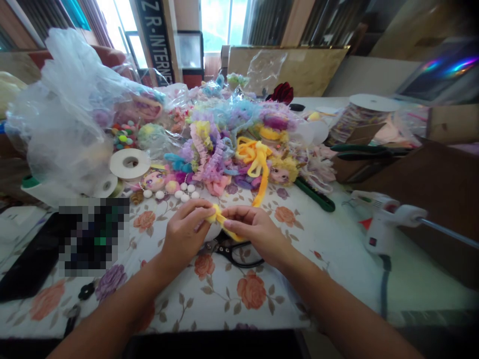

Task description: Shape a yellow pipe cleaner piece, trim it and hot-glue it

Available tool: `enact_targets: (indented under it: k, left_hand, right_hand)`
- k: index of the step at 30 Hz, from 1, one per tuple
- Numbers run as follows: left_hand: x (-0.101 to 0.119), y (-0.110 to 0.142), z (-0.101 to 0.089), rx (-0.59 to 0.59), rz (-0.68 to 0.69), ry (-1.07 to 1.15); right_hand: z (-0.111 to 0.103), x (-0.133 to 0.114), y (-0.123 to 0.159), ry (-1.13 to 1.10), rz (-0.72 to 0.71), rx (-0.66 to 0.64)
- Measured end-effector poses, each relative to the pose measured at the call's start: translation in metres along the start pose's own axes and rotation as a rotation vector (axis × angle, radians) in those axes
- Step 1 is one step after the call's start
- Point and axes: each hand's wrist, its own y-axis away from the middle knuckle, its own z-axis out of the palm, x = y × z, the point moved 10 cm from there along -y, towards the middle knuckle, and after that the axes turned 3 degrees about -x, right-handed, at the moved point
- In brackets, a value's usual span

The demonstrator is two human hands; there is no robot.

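Note:
Between my two hands is a yellow fuzzy strip (215, 215), bunched at one end. My left hand (189, 229) pinches the bunched end between thumb and fingers. Closed on the trailing part of the same strip is my right hand (256, 229). Black-handled scissors (243, 255) lie on the flowered cloth just under both hands, partly covered by them. Farther back, a looped orange-yellow fuzzy strip (258, 159) rests on the pile, one tail hanging toward me. Beside it sits a doll face with curly yellow hair (282, 172).
Heaped trims and ribbons (209, 144) fill the back, beside a big clear plastic bag (71, 109). A white roll (129, 163) stands left. On the right are a white glue gun (379, 224), a green-handled tool (316, 195) and a large spool (368, 112). A dark flat device (33, 254) lies left.

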Motion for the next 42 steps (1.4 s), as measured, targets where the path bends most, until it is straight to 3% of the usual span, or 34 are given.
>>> enact_targets:
  k: [8,15,24,42]
  left_hand:
    - [-0.036,0.006,0.018,-0.103,-0.350,0.290]
    - [-0.048,0.014,0.035,-0.198,-0.503,0.529]
    - [-0.031,0.006,0.028,-0.234,-0.420,0.598]
    - [-0.036,0.009,0.031,-0.226,-0.386,0.540]
  right_hand:
    - [-0.004,-0.012,0.001,0.235,-0.049,0.062]
    - [-0.006,-0.014,0.000,0.329,-0.052,0.051]
    - [-0.016,-0.004,0.000,0.298,0.047,0.086]
    - [-0.008,0.006,-0.002,0.051,0.078,0.048]
